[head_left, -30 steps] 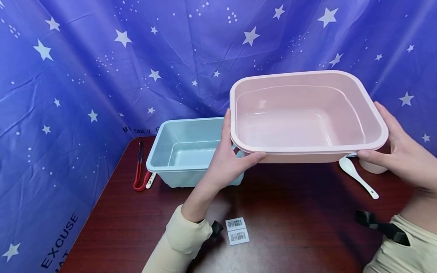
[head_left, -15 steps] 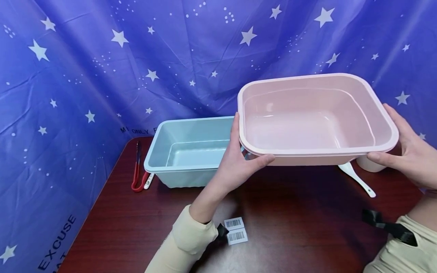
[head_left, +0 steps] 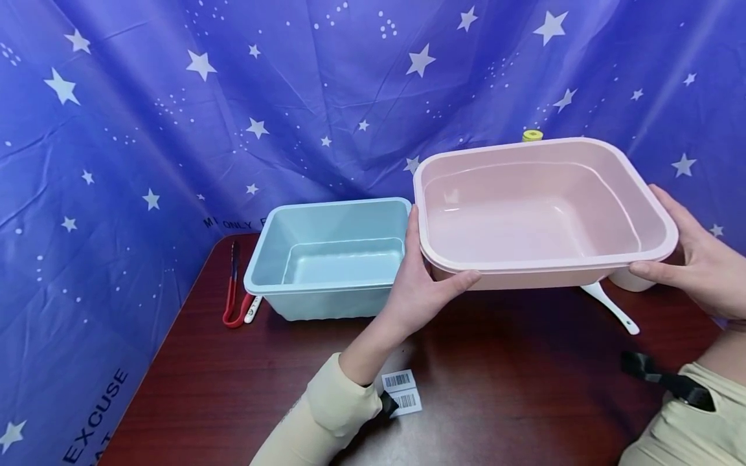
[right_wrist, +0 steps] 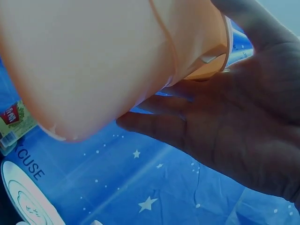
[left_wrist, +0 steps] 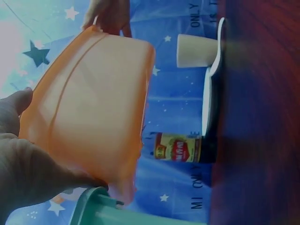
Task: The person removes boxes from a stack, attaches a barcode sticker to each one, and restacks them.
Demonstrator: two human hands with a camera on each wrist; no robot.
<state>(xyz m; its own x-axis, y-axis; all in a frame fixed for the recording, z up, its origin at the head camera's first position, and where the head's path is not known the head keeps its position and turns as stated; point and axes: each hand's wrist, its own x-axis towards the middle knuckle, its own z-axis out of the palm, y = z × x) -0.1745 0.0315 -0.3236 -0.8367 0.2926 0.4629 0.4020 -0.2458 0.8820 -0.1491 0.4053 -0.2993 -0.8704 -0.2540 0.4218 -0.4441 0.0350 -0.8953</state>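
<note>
Both hands hold a pink plastic basin above the right part of the table, its inside tilted toward me. My left hand grips its left end, thumb along the near wall just below the rim. At the opposite end my right hand grips it, with the thumb at the near corner and fingers round the outer side. The left wrist view shows the basin's underside clear of the table. A light blue basin stands on the table close beside my left hand, overlapped by it in the head view.
Behind the pink basin stand a labelled bottle with a yellow cap, a plate, a white cup and a white spoon. Red-handled tongs and a white handle lie at left; barcode labels lie in front.
Both hands have shifted the pink basin right and slightly down. More of the blue basin shows, and the bottle's yellow cap now appears above the pink rim. The spoon's bowl is now covered.
</note>
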